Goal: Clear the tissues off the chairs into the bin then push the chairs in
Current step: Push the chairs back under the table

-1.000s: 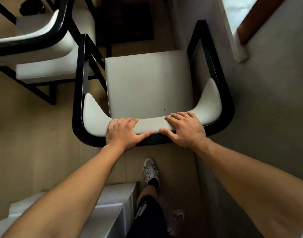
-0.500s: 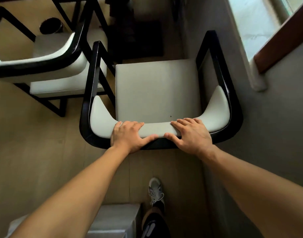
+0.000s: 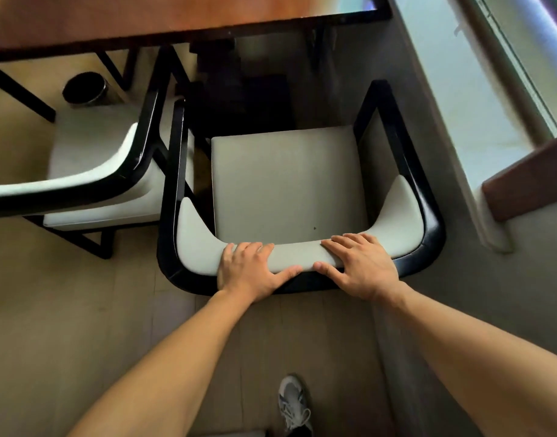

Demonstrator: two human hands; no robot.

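While the chair (image 3: 286,181) faces the table (image 3: 145,17), left hand (image 3: 250,271) and right hand (image 3: 362,266) grip its backrest.

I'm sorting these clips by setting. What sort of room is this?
Probably a dining or meeting area indoors: a wooden table with two matching cushioned armchairs drawn up to it, the near chair and a second chair beside it, plus a small dark bin on the floor and a window alongside.

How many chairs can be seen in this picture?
2. One chair is in the middle, with both hands on its backrest. The other chair stands to its left, partly cut off by the frame edge. More may be out of view.
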